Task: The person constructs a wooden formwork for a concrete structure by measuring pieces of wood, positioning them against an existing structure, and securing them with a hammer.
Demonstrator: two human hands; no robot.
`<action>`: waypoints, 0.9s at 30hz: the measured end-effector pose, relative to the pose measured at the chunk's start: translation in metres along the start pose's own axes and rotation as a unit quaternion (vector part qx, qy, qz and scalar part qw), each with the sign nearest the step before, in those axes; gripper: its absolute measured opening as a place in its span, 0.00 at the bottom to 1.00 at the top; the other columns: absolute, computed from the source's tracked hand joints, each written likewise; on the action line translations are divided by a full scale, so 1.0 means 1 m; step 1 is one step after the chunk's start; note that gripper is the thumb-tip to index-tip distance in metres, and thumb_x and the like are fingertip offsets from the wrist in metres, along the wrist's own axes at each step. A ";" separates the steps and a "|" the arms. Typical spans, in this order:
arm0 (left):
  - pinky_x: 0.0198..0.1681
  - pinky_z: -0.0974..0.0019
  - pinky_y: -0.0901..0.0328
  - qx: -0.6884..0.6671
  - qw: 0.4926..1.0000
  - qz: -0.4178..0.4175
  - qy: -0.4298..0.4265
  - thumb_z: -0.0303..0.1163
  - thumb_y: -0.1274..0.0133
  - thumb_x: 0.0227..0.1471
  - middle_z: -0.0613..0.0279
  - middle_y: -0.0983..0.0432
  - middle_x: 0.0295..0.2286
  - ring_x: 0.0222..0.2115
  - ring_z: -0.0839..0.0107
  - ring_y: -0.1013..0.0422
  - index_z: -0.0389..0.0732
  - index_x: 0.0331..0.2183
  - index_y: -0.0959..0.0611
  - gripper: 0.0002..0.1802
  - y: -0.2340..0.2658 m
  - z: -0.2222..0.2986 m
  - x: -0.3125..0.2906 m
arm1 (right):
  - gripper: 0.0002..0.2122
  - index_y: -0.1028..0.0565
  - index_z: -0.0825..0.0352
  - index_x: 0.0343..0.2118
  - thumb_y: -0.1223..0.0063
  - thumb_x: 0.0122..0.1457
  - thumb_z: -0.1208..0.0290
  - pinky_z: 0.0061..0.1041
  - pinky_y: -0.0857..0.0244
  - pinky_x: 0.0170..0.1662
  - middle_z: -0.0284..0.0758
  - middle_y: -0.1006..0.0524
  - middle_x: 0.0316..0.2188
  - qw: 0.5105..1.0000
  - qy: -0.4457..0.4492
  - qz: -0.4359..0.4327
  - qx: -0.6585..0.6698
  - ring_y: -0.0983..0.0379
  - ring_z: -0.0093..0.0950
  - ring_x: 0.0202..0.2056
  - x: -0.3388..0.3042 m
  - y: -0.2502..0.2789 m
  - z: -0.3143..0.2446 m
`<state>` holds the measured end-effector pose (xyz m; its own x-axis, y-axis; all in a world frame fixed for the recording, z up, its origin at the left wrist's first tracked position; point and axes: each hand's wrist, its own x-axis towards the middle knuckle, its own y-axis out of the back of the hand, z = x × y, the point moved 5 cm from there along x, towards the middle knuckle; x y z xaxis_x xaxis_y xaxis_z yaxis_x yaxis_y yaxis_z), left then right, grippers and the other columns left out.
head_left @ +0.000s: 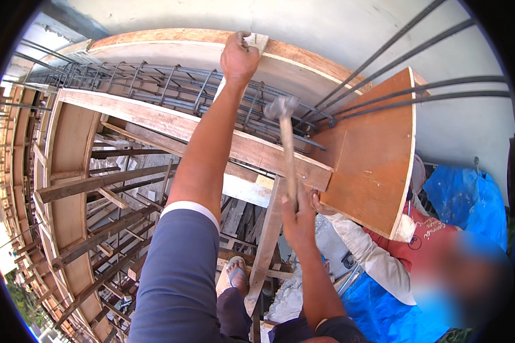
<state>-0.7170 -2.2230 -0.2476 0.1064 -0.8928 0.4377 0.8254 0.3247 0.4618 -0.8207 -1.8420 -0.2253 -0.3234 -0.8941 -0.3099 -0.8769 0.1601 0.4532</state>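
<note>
- Right hand [298,214] is closed round the hammer [286,137] handle; the steel head sits at 12 o'clock above it.
- Left hand [238,57] grips a wooden batten [256,41] at 11 o'clock from the hammer head, over the rebar cage [171,86].

- Bldg construction site, outdoors, up on formwork.
- Plywood beam formwork [154,123] w/ tied rebar cage [171,86] inside, running far left.
- Timber props [103,228] below, left.
- Bare concrete wall [355,28] far; blue tarp [469,200] right.
- Hammer [286,143] in use.
</note>
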 end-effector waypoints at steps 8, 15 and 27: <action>0.50 0.56 0.34 0.208 0.977 -0.001 -0.051 0.56 0.40 0.49 0.50 0.28 0.46 0.44 0.54 0.28 0.38 0.49 0.21 0.35 0.058 0.017 -0.043 | 0.24 0.38 0.72 0.62 0.51 0.65 0.70 0.42 0.30 0.44 0.61 0.23 0.39 1.000 -0.017 -0.007 -0.012 0.24 0.55 0.43 -0.013 -0.009 0.048; 0.48 0.54 0.31 0.288 0.949 -0.127 0.006 0.59 0.35 0.40 0.48 0.24 0.39 0.43 0.50 0.27 0.34 0.44 0.20 0.40 0.080 0.008 -0.092 | 0.25 0.39 0.73 0.63 0.51 0.65 0.70 0.37 0.30 0.46 0.58 0.22 0.41 0.995 0.068 0.011 -0.065 0.21 0.47 0.42 -0.007 0.008 0.001; 0.43 0.52 0.30 0.266 0.956 -0.124 0.023 0.55 0.34 0.39 0.51 0.24 0.34 0.40 0.52 0.26 0.37 0.40 0.21 0.34 0.089 0.002 -0.083 | 0.21 0.37 0.69 0.60 0.52 0.67 0.67 0.42 0.30 0.43 0.56 0.22 0.39 0.979 0.119 0.161 -0.039 0.22 0.49 0.42 0.114 0.013 -0.175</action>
<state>-0.6536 -2.1192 -0.2417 -0.0210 -0.9718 0.2347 0.4318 0.2029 0.8789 -0.8064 -2.0154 -0.1083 -0.4787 -0.8760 0.0586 -0.7099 0.4255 0.5613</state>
